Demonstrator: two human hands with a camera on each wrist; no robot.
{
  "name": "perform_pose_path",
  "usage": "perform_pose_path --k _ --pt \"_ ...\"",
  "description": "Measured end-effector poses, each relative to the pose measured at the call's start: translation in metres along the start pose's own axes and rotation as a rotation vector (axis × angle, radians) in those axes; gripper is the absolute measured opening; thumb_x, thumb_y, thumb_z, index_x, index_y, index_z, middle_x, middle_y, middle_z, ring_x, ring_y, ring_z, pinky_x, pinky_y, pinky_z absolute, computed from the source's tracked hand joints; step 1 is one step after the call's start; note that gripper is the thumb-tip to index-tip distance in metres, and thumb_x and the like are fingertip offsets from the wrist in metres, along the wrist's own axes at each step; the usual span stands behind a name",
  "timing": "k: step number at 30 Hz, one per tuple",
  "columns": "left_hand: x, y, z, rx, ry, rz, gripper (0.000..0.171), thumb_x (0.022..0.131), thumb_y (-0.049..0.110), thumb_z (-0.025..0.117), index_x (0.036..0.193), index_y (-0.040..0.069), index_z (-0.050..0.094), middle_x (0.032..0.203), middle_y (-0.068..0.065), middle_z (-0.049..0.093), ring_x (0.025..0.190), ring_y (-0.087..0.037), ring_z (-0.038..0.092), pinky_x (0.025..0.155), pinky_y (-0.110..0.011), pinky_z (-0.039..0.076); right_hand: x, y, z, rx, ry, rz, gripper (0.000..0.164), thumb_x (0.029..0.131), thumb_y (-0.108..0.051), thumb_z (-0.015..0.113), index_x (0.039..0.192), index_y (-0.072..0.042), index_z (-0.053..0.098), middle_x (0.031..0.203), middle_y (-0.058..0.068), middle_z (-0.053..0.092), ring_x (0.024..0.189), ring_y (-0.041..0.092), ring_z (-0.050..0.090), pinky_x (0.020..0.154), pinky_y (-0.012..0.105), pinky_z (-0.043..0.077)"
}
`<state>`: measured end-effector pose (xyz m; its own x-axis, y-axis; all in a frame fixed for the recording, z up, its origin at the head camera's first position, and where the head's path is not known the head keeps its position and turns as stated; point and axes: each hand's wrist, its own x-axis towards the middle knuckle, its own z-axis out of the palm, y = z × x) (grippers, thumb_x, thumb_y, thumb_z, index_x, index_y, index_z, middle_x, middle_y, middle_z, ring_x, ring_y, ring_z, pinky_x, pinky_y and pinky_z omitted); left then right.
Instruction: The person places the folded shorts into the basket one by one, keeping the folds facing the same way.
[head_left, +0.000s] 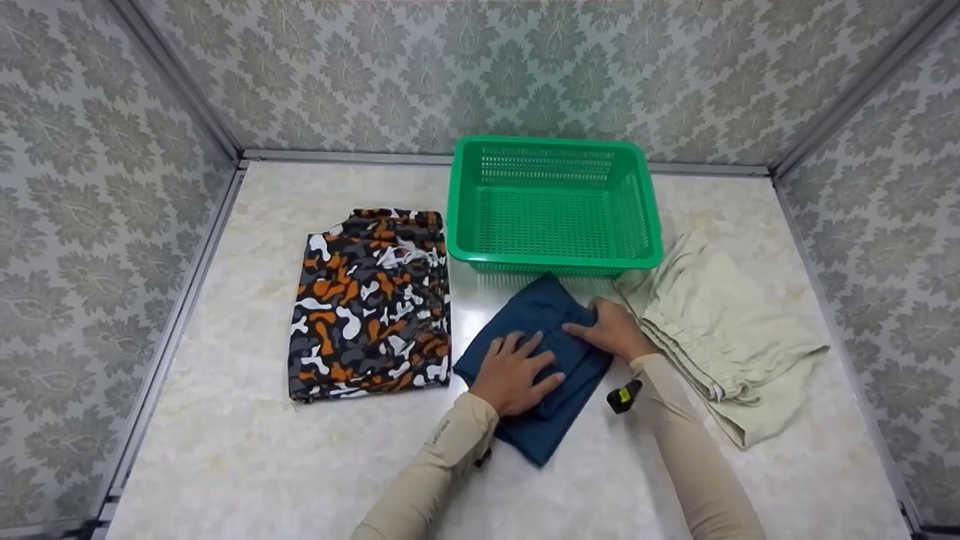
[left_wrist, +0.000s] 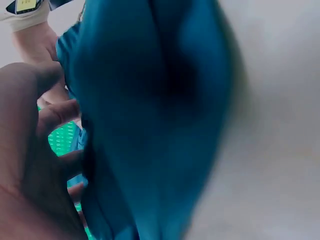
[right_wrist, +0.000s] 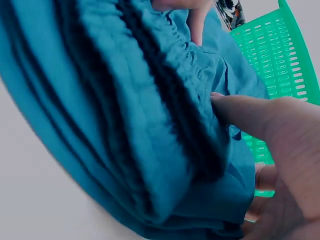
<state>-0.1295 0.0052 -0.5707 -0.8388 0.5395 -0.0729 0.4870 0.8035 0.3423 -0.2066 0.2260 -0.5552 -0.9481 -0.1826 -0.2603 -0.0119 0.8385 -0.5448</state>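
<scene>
Folded blue pants (head_left: 551, 300) lie at an angle on the table, just in front of the green basket. My left hand (head_left: 516, 381) rests on top of them with its fingers spread. At their right edge, my right hand (head_left: 616, 330) pinches the cloth, thumb on top and the other fingers by the edge. In the right wrist view, a gathered elastic waistband (right_wrist: 145, 105) runs across the layered folds, with the right thumb (right_wrist: 245, 112) pressing beside it. The cloth fills much of the left wrist view, close beside the left fingers (left_wrist: 60, 117).
A green plastic basket (head_left: 555, 262) stands behind the pants. Folded camouflage pants (head_left: 371, 307) in orange, black and white lie to the left. Cream drawstring pants (head_left: 735, 315) lie loosely on the right. Patterned walls (head_left: 525, 75) enclose the table (head_left: 247, 465) on three sides.
</scene>
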Motion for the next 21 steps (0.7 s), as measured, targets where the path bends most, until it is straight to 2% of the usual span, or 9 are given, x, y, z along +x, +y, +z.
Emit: perform_pose_path --k 3,6,9,12,15,17,19,21 --pt "0.005 0.002 -0.001 0.009 -0.011 0.0 0.05 0.107 0.053 0.037 0.141 0.026 0.061 0.158 -0.007 0.042 0.147 -0.032 0.035 0.115 -0.054 0.033 -0.009 0.004 -0.002 0.055 -0.025 0.064 0.06 0.087 -0.049 0.077 0.111 0.002 0.057 0.099 0.019 0.063 0.086 0.031 0.061 0.075 0.043 0.049" --pt "0.009 0.003 -0.001 0.023 -0.023 0.007 0.044 0.107 0.045 0.045 0.143 0.023 0.059 0.158 -0.006 0.042 0.149 -0.031 0.032 0.118 -0.054 0.029 -0.019 0.009 -0.002 0.185 -0.057 0.146 0.075 0.085 -0.054 0.077 0.124 0.004 0.052 0.119 0.024 0.059 0.106 0.036 0.06 0.09 0.048 0.049" --pt "0.011 0.001 -0.001 0.005 -0.037 0.023 0.033 0.105 0.04 0.054 0.131 0.02 0.062 0.159 -0.004 0.04 0.15 -0.03 0.029 0.12 -0.053 0.023 -0.027 0.014 0.0 0.347 -0.085 0.233 0.089 0.083 -0.06 0.076 0.135 0.005 0.046 0.136 0.027 0.05 0.122 0.038 0.053 0.103 0.052 0.043" --pt "0.011 -0.005 -0.002 -0.059 -0.06 0.032 0.026 0.103 0.036 0.059 0.121 0.018 0.059 0.16 -0.004 0.039 0.151 -0.028 0.026 0.122 -0.053 0.017 -0.032 0.018 0.001 0.505 -0.102 0.291 0.094 0.083 -0.062 0.076 0.139 0.006 0.044 0.14 0.026 0.045 0.127 0.036 0.048 0.106 0.049 0.04" --pt "0.011 -0.007 -0.005 -0.11 -0.103 0.034 0.04 0.103 0.031 0.06 0.139 0.016 0.052 0.161 -0.003 0.037 0.153 -0.025 0.021 0.123 -0.052 0.011 -0.036 0.02 0.005 0.6 -0.108 0.308 0.089 0.083 -0.063 0.075 0.134 0.005 0.051 0.129 0.018 0.053 0.116 0.028 0.053 0.099 0.041 0.045" --pt "0.012 -0.007 -0.007 -0.123 -0.132 0.047 0.055 0.104 0.027 0.06 0.154 0.015 0.041 0.162 -0.003 0.036 0.154 -0.024 0.018 0.124 -0.051 0.007 -0.038 0.022 0.007 0.641 -0.112 0.315 0.08 0.083 -0.065 0.073 0.124 0.003 0.057 0.111 0.011 0.057 0.102 0.023 0.056 0.089 0.034 0.046" --pt "0.014 -0.006 -0.009 -0.125 -0.158 0.066 0.063 0.104 0.023 0.059 0.16 0.016 0.032 0.163 -0.002 0.033 0.154 -0.024 0.016 0.123 -0.052 0.005 -0.038 0.023 0.008 0.659 -0.108 0.318 0.073 0.083 -0.068 0.071 0.113 -0.002 0.061 0.097 0.005 0.056 0.092 0.019 0.056 0.081 0.03 0.045" --pt "0.017 -0.005 -0.012 -0.124 -0.179 0.09 0.063 0.103 0.019 0.06 0.16 0.02 0.033 0.164 -0.001 0.032 0.154 -0.025 0.014 0.123 -0.053 0.004 -0.039 0.024 0.009 0.685 -0.103 0.315 0.068 0.083 -0.069 0.07 0.104 -0.005 0.061 0.09 0.004 0.055 0.087 0.018 0.056 0.077 0.03 0.044"
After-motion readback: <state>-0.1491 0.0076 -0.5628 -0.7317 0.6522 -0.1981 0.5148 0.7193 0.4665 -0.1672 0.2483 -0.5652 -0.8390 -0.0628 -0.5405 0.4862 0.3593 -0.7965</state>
